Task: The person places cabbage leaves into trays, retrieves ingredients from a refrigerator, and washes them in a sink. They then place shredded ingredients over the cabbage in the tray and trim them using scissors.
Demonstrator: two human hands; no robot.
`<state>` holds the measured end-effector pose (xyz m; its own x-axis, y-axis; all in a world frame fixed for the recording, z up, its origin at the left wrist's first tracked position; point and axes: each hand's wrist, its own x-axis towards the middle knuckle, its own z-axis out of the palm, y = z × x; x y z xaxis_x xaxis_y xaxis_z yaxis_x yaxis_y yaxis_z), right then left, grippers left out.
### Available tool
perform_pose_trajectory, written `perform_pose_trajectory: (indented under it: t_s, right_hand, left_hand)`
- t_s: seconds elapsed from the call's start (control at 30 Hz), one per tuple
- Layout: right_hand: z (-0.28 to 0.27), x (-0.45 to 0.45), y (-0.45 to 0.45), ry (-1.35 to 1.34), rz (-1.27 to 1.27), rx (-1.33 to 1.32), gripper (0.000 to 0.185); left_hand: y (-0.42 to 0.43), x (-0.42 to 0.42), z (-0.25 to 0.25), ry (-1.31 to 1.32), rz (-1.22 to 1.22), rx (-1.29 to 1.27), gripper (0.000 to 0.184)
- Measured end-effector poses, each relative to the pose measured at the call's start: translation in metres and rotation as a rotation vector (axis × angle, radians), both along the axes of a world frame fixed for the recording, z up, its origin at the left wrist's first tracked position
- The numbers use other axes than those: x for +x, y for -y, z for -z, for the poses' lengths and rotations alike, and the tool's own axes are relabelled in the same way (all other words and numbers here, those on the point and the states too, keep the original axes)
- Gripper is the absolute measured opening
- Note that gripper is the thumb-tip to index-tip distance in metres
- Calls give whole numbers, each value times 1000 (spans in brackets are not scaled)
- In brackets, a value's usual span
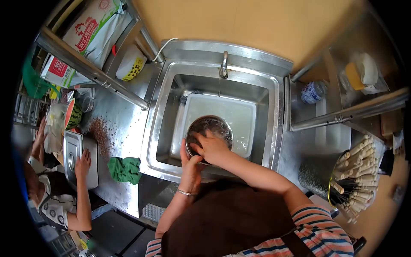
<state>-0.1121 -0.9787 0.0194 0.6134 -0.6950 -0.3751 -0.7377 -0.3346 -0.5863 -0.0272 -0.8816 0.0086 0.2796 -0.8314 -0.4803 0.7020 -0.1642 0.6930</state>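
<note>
A dark brown cloth apron [231, 218] lies nearest, at six o'clock. Beyond it, a round silver metal bowl [214, 122] is over a white rectangular plastic tub [253, 128] inside the steel sink [277, 111]. The left hand [192, 168] clasps its rim at seven o'clock, probably for steadiness; the right hand [212, 147] reaches inside, fingers parted, though whether pinching anything I cannot tell.

You've got a plain yellow-tan wall [239, 21] behind the raised back edge of a square stainless-steel sink [277, 120]. Flat stainless-steel left counter [128, 139]: white glare near its front right corner. Tubular steel shelf frames [92, 72] on both sides. Tan floor [387, 214] beyond the right.
</note>
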Motion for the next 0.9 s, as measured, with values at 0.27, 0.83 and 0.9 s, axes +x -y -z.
perform_pose_trajectory:
  t_s: [0.27, 0.83, 0.9]
  right_hand:
    - [38, 0, -9, 222, -59, 1, 42]
    - [24, 26, -38, 1254, 224, 615, 50]
    - [22, 25, -39, 1403, 263, 970, 56]
  left_hand:
    - [4, 1, -25, 229, 29, 120, 84]
    - [0, 6, -78, 1206, 132, 5, 87]
    - [0, 5, -83, 1189, 136, 4, 87]
